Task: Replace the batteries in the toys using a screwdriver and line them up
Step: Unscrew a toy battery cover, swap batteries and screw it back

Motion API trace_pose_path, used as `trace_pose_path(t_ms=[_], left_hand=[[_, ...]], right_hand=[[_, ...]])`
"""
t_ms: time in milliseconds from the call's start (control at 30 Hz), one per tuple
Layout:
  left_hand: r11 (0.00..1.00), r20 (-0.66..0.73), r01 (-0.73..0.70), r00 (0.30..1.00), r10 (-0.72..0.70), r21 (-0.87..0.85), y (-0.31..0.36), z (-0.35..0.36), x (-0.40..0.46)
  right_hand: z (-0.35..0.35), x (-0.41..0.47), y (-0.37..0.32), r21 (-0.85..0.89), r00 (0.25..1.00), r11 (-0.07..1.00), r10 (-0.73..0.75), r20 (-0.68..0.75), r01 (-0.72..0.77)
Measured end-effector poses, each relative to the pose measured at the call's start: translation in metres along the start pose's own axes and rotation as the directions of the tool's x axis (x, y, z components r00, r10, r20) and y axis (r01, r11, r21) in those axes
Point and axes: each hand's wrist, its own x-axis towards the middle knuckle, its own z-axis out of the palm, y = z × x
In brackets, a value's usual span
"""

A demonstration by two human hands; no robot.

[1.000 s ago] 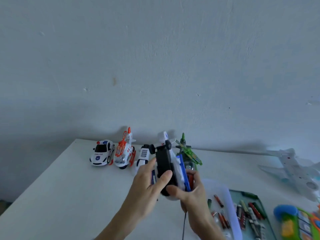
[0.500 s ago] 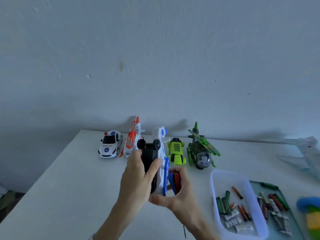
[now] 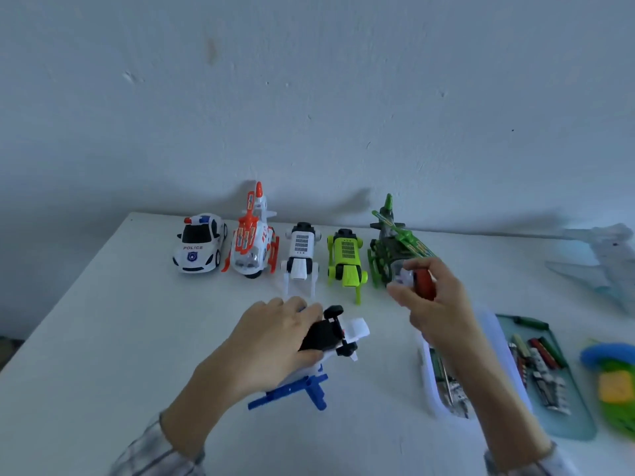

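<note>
- White-and-blue plastic toy helicopter (image 3: 338,341), black underside up, lies tilted on the white counter (image 3: 103,338), its blue rotor (image 3: 292,393) against the surface.
- The left hand (image 3: 271,341) grips its body, fingers curled over the black base.
- The right hand (image 3: 429,304) is raised beside it, its grip pinching a red-handled screwdriver (image 3: 423,282).
- Behind, in a row by the wall: a white police car (image 3: 199,243), an orange-and-white helicopter (image 3: 252,245), a white robot vehicle (image 3: 300,255), a lime-green one (image 3: 346,257), and a dark green helicopter (image 3: 391,245).
- A clear plastic tub (image 3: 429,383) and a green tray of batteries (image 3: 539,365) sit to the right.
</note>
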Motion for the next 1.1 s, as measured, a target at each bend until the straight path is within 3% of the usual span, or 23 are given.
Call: trace_pose_path(t_ms=[167, 400, 533, 667, 1100], left_hand=[[1.000, 0.015, 0.027, 1.000, -0.027, 0.000, 0.001, 0.013, 0.006], [0.996, 0.003, 0.078, 0.997, -0.078, -0.051, 0.002, 0.021, 0.012], [0.988, -0.109, 0.096, 0.988, -0.109, -0.119, 0.004, 0.027, 0.011], [0.996, -0.268, 0.061, 0.960, -0.078, -0.070, 0.002, 0.037, 0.011], [0.997, -0.367, 0.053, 0.928, -0.068, -0.050, 0.002, 0.041, 0.013]], right_hand=[[0.020, -0.011, -0.042, 0.218, 0.978, 0.954, -0.201, -0.045, 0.206], [0.041, -0.016, -0.042, -0.205, 0.872, 0.849, -0.484, 0.066, 0.487], [0.045, -0.014, -0.040, -0.231, 0.862, 0.837, -0.506, 0.015, 0.496], [0.048, -0.014, -0.036, -0.275, 0.844, 0.808, -0.535, 0.026, 0.521], [0.055, -0.008, -0.026, -0.293, 0.809, 0.766, -0.586, 0.047, 0.572]])
